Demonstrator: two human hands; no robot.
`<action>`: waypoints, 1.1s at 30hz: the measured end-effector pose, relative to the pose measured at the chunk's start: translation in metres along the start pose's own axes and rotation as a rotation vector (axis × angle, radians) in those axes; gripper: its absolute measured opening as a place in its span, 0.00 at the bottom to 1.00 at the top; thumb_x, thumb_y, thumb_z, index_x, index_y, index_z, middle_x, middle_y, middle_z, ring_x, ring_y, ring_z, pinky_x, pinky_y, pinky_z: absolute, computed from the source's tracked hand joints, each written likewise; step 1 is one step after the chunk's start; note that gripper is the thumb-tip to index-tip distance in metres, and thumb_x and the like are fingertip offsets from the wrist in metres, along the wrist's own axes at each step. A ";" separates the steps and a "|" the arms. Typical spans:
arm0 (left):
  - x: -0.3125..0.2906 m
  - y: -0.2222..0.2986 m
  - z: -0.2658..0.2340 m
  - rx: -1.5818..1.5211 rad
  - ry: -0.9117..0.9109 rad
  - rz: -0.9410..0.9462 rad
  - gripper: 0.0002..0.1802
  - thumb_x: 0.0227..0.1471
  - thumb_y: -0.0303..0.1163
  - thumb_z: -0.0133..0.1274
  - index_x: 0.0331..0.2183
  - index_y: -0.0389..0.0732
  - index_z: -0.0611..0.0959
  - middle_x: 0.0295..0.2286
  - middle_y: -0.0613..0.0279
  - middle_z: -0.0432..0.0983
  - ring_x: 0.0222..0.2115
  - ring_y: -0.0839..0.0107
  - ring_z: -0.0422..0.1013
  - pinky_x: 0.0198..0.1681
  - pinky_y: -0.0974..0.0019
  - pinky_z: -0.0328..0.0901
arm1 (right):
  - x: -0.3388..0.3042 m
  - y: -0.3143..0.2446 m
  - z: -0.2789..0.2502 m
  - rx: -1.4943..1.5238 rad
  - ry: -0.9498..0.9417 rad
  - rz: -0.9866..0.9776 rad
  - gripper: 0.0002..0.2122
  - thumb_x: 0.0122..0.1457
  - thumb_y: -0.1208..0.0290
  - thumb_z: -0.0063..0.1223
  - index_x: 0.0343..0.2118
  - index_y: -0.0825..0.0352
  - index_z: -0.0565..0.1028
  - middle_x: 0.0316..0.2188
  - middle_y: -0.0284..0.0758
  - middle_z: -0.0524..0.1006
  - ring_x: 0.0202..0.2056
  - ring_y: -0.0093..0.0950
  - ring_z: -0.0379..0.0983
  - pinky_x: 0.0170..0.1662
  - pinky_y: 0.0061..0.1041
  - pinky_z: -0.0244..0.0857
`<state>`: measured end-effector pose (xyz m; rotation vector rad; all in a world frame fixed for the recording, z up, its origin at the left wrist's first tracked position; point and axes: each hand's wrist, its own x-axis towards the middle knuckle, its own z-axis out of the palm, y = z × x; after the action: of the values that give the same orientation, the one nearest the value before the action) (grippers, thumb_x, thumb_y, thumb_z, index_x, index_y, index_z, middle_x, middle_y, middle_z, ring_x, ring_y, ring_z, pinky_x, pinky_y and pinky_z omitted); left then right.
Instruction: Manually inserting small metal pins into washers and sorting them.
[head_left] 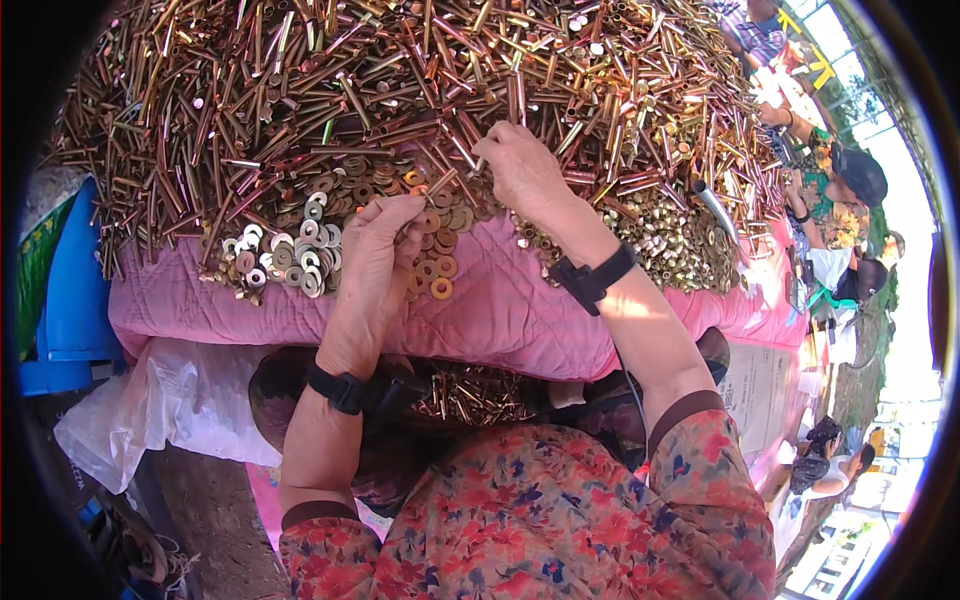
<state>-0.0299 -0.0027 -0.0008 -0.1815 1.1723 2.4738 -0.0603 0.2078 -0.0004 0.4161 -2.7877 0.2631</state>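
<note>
A big heap of brass-coloured metal tubes (350, 100) covers the far side of a pink quilted cloth (480, 300). At the heap's near edge my left hand (380, 240) is closed, its fingertips pinching a short metal tube (440, 183) above loose flat washers (432, 245). Slightly farther away and to the right, my right hand (525, 175) is closed at the edge of the tubes. Its thumb and fingertips are pressed together; what they hold is too small to tell. Brighter silver washers (310, 255) lie left of my left hand.
Small brass-coloured nut-like pieces (670, 240) are piled right of my right forearm. A blue container (80, 280) stands at the left beside a clear plastic bag (170, 410). More tubes (475, 393) lie below the cloth's front edge. Other people (850, 190) sit along the right.
</note>
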 end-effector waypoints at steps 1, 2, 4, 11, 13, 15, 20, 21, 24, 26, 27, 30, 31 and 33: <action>0.001 -0.001 -0.002 -0.001 0.000 0.007 0.01 0.47 0.24 0.54 0.27 0.38 0.78 0.22 0.65 0.74 0.20 0.81 0.66 0.21 0.81 0.59 | 0.003 -0.002 0.002 -0.044 0.009 -0.042 0.09 0.42 0.81 0.50 0.30 0.67 0.72 0.32 0.37 0.69 0.38 0.36 0.67 0.42 0.32 0.65; 0.002 -0.002 -0.004 0.002 0.030 0.016 0.01 0.47 0.24 0.54 0.27 0.38 0.78 0.22 0.66 0.74 0.20 0.82 0.66 0.21 0.81 0.58 | 0.003 -0.002 0.001 -0.044 0.013 -0.047 0.09 0.42 0.81 0.50 0.30 0.67 0.72 0.32 0.37 0.69 0.38 0.36 0.67 0.42 0.32 0.65; 0.002 -0.001 -0.004 0.004 0.057 0.029 0.01 0.47 0.24 0.54 0.27 0.38 0.78 0.22 0.66 0.74 0.20 0.82 0.66 0.21 0.81 0.58 | -0.001 -0.003 -0.003 0.036 0.106 -0.055 0.10 0.42 0.81 0.49 0.31 0.67 0.72 0.31 0.37 0.69 0.38 0.36 0.66 0.41 0.32 0.65; -0.001 -0.002 0.002 0.040 0.073 0.038 0.02 0.47 0.25 0.55 0.26 0.39 0.77 0.21 0.67 0.73 0.18 0.82 0.64 0.20 0.80 0.57 | -0.040 -0.019 -0.027 0.256 0.232 0.083 0.07 0.48 0.80 0.46 0.32 0.66 0.69 0.30 0.39 0.69 0.34 0.39 0.69 0.36 0.34 0.66; 0.000 -0.004 0.003 0.044 0.058 0.050 0.02 0.47 0.26 0.55 0.26 0.39 0.77 0.21 0.67 0.73 0.18 0.82 0.64 0.20 0.80 0.57 | -0.048 -0.027 -0.022 0.233 0.134 -0.046 0.09 0.47 0.80 0.47 0.34 0.67 0.69 0.31 0.38 0.70 0.35 0.38 0.69 0.38 0.33 0.66; -0.001 -0.006 0.005 0.043 0.079 0.051 0.02 0.48 0.26 0.55 0.26 0.39 0.77 0.20 0.67 0.73 0.18 0.82 0.64 0.20 0.80 0.57 | -0.049 -0.027 -0.022 0.245 0.173 -0.034 0.08 0.47 0.80 0.47 0.33 0.67 0.69 0.31 0.38 0.70 0.35 0.38 0.69 0.38 0.33 0.66; 0.000 -0.007 0.001 0.031 0.036 0.052 0.02 0.47 0.25 0.55 0.25 0.39 0.78 0.20 0.67 0.73 0.18 0.83 0.64 0.20 0.81 0.57 | -0.030 -0.009 -0.029 0.059 0.172 0.151 0.06 0.48 0.76 0.49 0.31 0.68 0.70 0.29 0.39 0.72 0.35 0.37 0.69 0.39 0.33 0.66; 0.000 -0.007 0.000 0.028 0.034 0.062 0.02 0.46 0.25 0.56 0.25 0.40 0.78 0.20 0.68 0.73 0.18 0.84 0.64 0.20 0.82 0.57 | -0.027 -0.004 -0.028 -0.027 0.147 0.164 0.07 0.46 0.76 0.50 0.31 0.68 0.71 0.28 0.39 0.73 0.35 0.37 0.69 0.39 0.33 0.65; 0.002 -0.007 0.000 0.029 0.065 0.057 0.02 0.46 0.25 0.56 0.25 0.39 0.79 0.20 0.68 0.73 0.18 0.84 0.64 0.20 0.82 0.57 | -0.022 0.013 -0.029 -0.214 -0.035 0.204 0.09 0.48 0.74 0.50 0.33 0.68 0.71 0.31 0.40 0.73 0.36 0.41 0.69 0.40 0.37 0.64; 0.000 -0.006 0.000 0.036 0.071 0.054 0.02 0.47 0.25 0.55 0.25 0.39 0.78 0.21 0.67 0.73 0.18 0.83 0.64 0.20 0.81 0.57 | -0.021 0.020 -0.023 -0.166 -0.060 0.201 0.09 0.47 0.76 0.50 0.33 0.69 0.72 0.31 0.40 0.73 0.37 0.41 0.68 0.41 0.36 0.64; -0.001 -0.006 0.001 0.044 0.077 0.049 0.02 0.47 0.25 0.55 0.26 0.39 0.77 0.21 0.67 0.73 0.18 0.82 0.64 0.20 0.80 0.57 | -0.021 0.023 -0.020 -0.162 -0.065 0.166 0.10 0.43 0.77 0.51 0.31 0.69 0.72 0.31 0.40 0.73 0.37 0.39 0.68 0.42 0.34 0.64; -0.005 -0.004 0.002 0.044 0.070 0.055 0.02 0.47 0.25 0.55 0.26 0.39 0.78 0.21 0.67 0.73 0.19 0.82 0.65 0.21 0.81 0.58 | -0.024 0.024 -0.021 -0.149 -0.071 0.121 0.10 0.39 0.79 0.51 0.29 0.70 0.73 0.32 0.40 0.73 0.38 0.38 0.67 0.43 0.33 0.65; -0.004 -0.004 0.002 0.042 0.071 0.059 0.02 0.47 0.25 0.55 0.26 0.39 0.78 0.21 0.67 0.73 0.19 0.82 0.65 0.21 0.81 0.58 | -0.025 0.024 -0.022 -0.140 -0.069 0.111 0.10 0.39 0.80 0.51 0.29 0.70 0.73 0.32 0.40 0.73 0.38 0.38 0.67 0.43 0.33 0.65; -0.003 -0.004 0.002 0.039 0.048 0.032 0.02 0.46 0.25 0.56 0.26 0.39 0.78 0.22 0.66 0.74 0.19 0.82 0.65 0.21 0.82 0.58 | -0.028 0.025 -0.028 -0.133 -0.099 0.105 0.10 0.38 0.81 0.51 0.28 0.70 0.73 0.32 0.39 0.73 0.38 0.38 0.67 0.43 0.33 0.65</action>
<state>-0.0251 0.0004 -0.0019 -0.2137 1.2518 2.4850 -0.0353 0.2443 0.0133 0.2583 -2.9067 0.0817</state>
